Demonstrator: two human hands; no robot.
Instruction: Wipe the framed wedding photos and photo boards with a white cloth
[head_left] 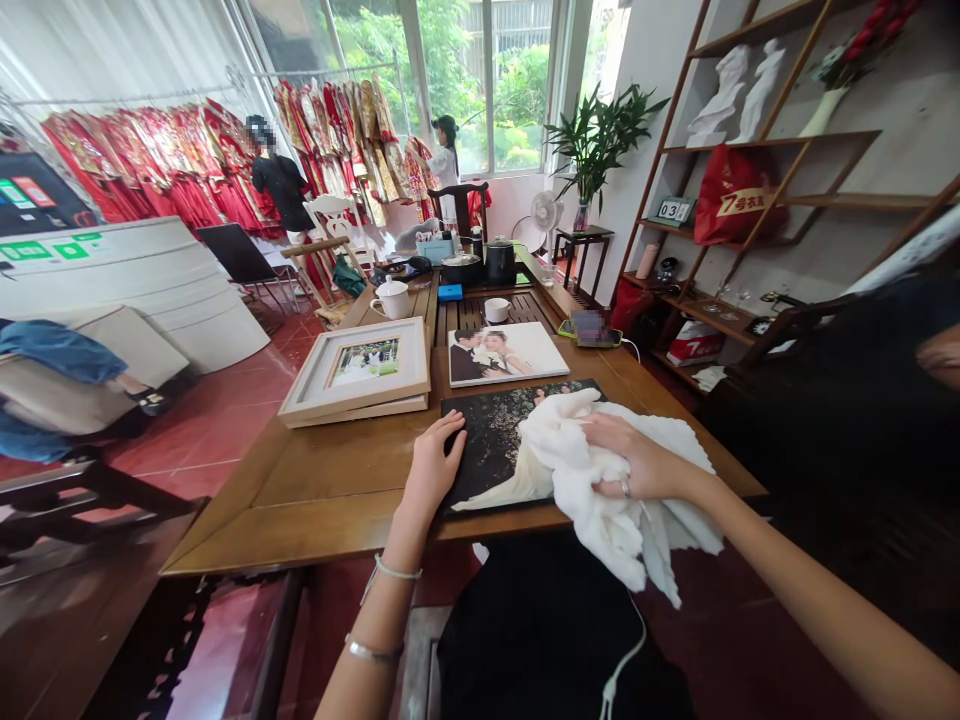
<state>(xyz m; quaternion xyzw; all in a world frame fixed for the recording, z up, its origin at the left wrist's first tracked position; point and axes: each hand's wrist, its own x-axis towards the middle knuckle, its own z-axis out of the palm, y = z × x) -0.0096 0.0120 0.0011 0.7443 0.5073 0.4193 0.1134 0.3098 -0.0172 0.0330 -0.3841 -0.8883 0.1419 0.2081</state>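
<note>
Dark photo panel [491, 440], glossy, showing a white gown on a black ground. It lies flat at the near middle of the desk [337, 485]. Its long axis runs 9 to 3 o'clock, and the top of the picture points to 12.

The left hand [435, 465] rests open and flat on the panel's 9 o'clock edge, its grip holding nothing. The right hand [634, 465] has its grip closed on a bunched white cloth [607, 510] covering the panel's 3 o'clock half. The cloth hangs over the desk's front edge at 6 o'clock, and the panel's near edge reaches that edge.

There is bare wood at 9 o'clock. A wedding print [506, 352] lies just beyond at 12, and a framed photo [360, 368] at 11.
</note>
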